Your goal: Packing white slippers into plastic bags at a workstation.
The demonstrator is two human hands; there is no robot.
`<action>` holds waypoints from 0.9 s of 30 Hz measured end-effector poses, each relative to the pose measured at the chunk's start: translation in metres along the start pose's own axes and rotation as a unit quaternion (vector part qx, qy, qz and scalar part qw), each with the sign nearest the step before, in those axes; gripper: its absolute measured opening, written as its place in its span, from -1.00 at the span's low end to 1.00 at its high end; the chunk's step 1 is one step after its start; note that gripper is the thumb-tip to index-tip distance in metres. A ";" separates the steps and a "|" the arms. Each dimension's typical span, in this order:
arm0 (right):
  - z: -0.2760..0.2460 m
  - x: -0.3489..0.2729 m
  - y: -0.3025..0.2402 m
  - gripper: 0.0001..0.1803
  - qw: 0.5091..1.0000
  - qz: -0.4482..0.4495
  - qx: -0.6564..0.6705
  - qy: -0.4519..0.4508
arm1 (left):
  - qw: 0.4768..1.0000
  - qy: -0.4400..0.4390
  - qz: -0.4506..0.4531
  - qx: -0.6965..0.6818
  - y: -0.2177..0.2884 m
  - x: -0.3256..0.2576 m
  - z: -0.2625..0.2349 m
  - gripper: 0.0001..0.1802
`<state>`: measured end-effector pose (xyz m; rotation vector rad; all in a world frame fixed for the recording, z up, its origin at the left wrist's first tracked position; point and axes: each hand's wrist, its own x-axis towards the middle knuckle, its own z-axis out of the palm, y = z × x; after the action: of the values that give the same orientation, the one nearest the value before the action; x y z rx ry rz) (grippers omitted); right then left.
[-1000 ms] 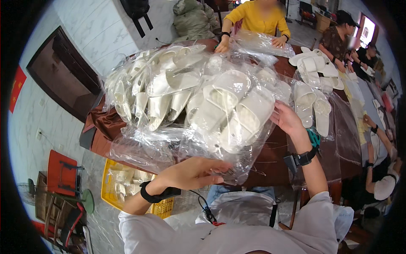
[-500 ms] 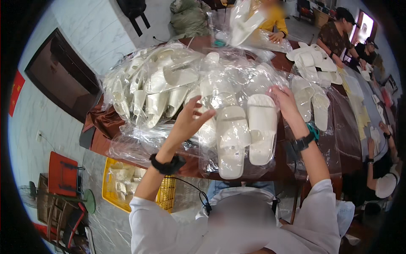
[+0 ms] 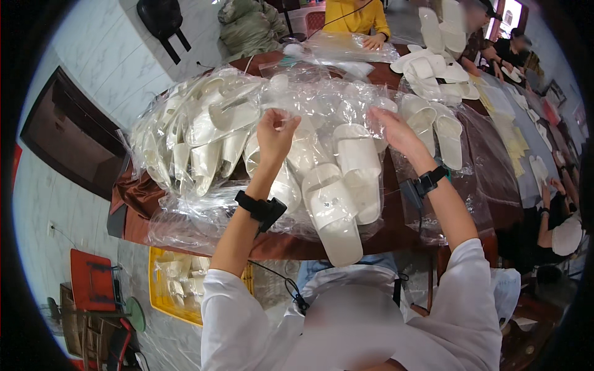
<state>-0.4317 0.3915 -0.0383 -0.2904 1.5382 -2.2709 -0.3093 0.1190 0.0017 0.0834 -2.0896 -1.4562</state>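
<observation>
Before me lies a pair of cream-white slippers [image 3: 339,242] in a clear plastic bag [image 3: 322,105], toes toward me. One slipper sits lower and tilted, with a small label on its strap. My left hand [image 3: 276,137] is closed in a pinch on the bag's film above the pair. At the bag's other side, my right hand [image 3: 399,131] has thumb and fingers together on the film; its exact grip is partly blurred by glare. Left of them is a heap of bagged white slippers [image 3: 210,123]. Another bagged pair [image 3: 447,133] lies to the right.
Loose clear bags [image 3: 185,216] lie along the table's near left edge. Below stands a yellow crate [image 3: 153,281] holding white slippers. More slippers [image 3: 433,71] are piled at the far right. Across the brown table [image 3: 396,232], a person in yellow [image 3: 356,18] rests a hand on plastic film.
My left hand has closed from spread fingers onto the film. The front slippers have shifted in the bag, one now lower and tilted. The head view has shifted, and slippers show raised at far right.
</observation>
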 end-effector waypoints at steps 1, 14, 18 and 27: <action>-0.002 -0.004 0.002 -0.67 0.998 0.053 -0.026 -0.008 | 0.999 0.001 0.032 -0.032 0.000 0.006 0.004 -0.76; 0.007 -0.011 -0.015 -0.74 0.997 -0.036 -0.014 0.070 | 0.967 -0.145 -0.174 -0.117 0.052 0.053 -0.021 -0.56; 0.014 -0.004 -0.019 -0.72 0.991 -0.112 -0.037 0.057 | 0.966 -0.172 -0.141 -0.130 0.037 0.058 -0.033 -0.54; 0.001 -0.014 -0.021 -0.62 0.995 0.073 -0.044 0.048 | 0.972 -0.103 -0.060 -0.204 0.051 0.089 -0.005 -0.62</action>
<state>-0.4226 0.4038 -0.0180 -0.0898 1.6535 -2.1355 -0.3671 0.1027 0.0855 -0.1088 -1.9210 -2.0133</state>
